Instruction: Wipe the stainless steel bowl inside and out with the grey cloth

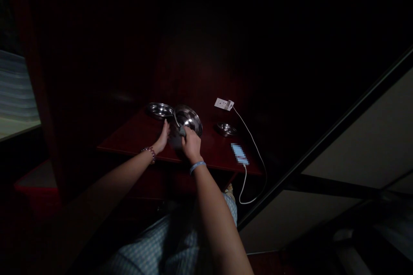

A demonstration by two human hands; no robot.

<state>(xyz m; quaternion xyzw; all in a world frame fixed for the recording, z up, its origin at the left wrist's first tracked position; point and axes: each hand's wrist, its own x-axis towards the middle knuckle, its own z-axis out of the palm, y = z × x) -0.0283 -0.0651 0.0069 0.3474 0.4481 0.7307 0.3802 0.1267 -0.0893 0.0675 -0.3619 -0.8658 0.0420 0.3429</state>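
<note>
Dark red table (129, 138): left hand (162, 136) open-fingered against tilted steel plate (191, 118), right hand (191, 143) grip closed on grey cloth (182, 130)

Both bare arms reach forward from near to far, drawing together. The left hand (162, 137) has its fingers stretched flat and pointing away, grip loose. The right hand (191, 144), just to its right, is curled into a closed grip, knuckles up.

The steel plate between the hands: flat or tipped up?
Tipped up: the steel plate shows its face to the camera, left hand at its rim, right hand holding a cloth against it.
</note>
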